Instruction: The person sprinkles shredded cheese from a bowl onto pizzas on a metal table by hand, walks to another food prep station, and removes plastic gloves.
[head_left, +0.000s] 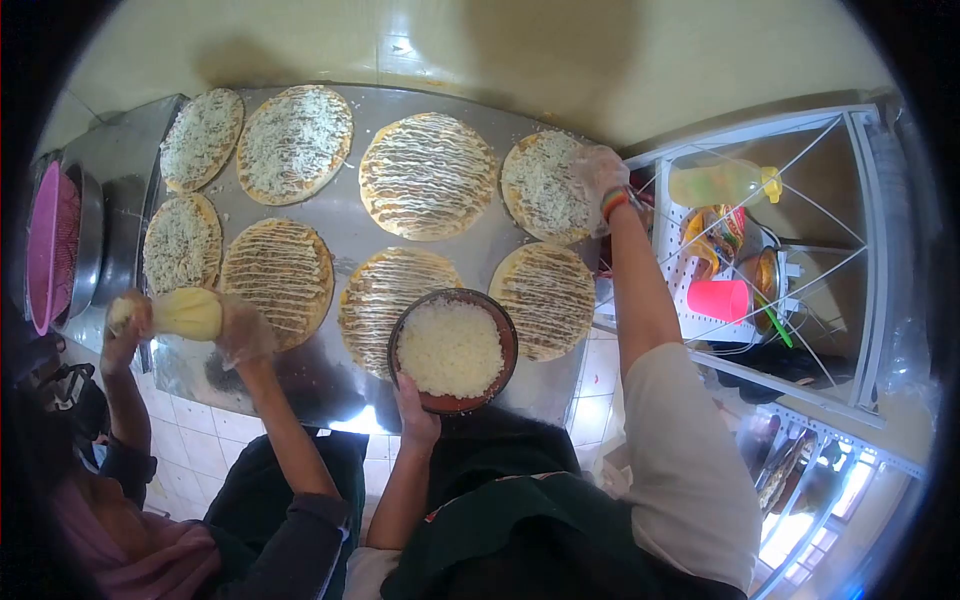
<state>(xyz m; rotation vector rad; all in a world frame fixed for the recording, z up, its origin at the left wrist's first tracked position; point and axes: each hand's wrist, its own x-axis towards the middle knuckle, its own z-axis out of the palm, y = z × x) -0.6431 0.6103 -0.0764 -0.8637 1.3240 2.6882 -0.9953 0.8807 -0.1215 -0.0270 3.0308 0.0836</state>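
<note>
Holding bowl; 8 flatbreads around; co-worker beside.

From here the room looks fairly bright, with white light blazing at the window low on the right. Glare sits on the table and floor, while soft shadows spread over the wall. The right hand looks slightly blurred; the lower left is dim, and edges bow toward a black rim
</note>
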